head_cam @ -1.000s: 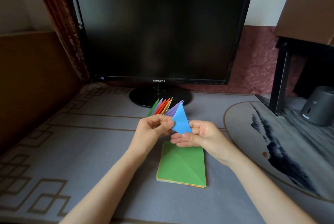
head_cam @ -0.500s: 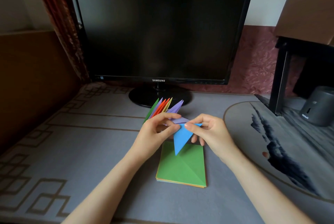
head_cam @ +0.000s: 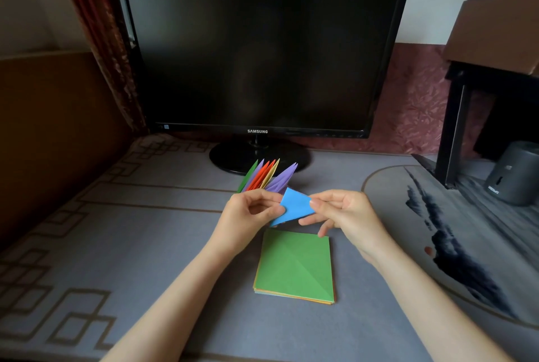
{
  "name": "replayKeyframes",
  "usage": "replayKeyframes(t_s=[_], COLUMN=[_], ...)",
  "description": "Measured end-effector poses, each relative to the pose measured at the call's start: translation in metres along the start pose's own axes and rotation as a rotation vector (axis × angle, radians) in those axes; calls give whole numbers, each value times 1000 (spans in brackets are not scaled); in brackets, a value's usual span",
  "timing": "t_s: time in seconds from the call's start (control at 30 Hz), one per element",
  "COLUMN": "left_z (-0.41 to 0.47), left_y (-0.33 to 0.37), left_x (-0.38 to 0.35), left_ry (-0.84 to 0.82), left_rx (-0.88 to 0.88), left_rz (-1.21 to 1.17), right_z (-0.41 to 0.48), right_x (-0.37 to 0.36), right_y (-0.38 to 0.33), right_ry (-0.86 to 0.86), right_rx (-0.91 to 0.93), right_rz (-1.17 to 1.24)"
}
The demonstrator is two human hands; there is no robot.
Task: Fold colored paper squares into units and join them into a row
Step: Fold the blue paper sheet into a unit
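Observation:
A folded blue paper unit [head_cam: 296, 206] hangs in the air between my hands. My left hand [head_cam: 252, 217] pinches its left edge and also holds the base of a fan-like row of joined units [head_cam: 267, 176] in green, purple, red, yellow and purple, whose points stick up behind my fingers. My right hand [head_cam: 345, 214] pinches the blue unit's right corner between thumb and forefinger. Below my hands a stack of paper squares [head_cam: 294, 266] with a creased green sheet on top lies flat on the grey desk mat [head_cam: 140, 245].
A black monitor [head_cam: 262, 49] on a round stand rises just behind the paper. A dark cylindrical speaker [head_cam: 514, 173] and a black table leg [head_cam: 455, 134] stand at the right, with a cardboard box [head_cam: 498, 11] above. A wooden panel [head_cam: 52, 128] borders the left.
The blue unit pointed up one second ago, swung point-down half a second ago, and now lies more level between both hands. My right hand shifted from cradling it to pinching its right corner.

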State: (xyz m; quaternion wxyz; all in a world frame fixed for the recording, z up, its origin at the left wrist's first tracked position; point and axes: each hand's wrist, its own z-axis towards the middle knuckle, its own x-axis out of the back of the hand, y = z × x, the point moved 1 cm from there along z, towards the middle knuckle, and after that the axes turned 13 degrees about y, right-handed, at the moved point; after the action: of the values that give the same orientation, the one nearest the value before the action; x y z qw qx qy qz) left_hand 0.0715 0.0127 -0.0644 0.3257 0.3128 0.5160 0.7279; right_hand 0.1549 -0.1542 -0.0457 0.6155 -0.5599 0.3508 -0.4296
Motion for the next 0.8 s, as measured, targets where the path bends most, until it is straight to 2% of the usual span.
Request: replayKeyframes(t_s=[0.2,0.3,0.47,0.6,0.8], left_z=[2,3,3,4,6], left_y=[-2,-5,-11,-11,-11], left_x=[2,3,7,7,10], left_ry=[33,21,-59,-197,-251], left_rx=[-68,-72,-97,-128,-191], left_rz=[81,131,367,450,487], right_z=[1,4,11,19,42], right_x=[0,4,13,10,7], right_y=[4,6,13,16,4], right_ry=[-73,16,229,277,286], right_rx=[-79,-65,-120,-227,-298], right_rz=[-5,-3,-1,-53,-71])
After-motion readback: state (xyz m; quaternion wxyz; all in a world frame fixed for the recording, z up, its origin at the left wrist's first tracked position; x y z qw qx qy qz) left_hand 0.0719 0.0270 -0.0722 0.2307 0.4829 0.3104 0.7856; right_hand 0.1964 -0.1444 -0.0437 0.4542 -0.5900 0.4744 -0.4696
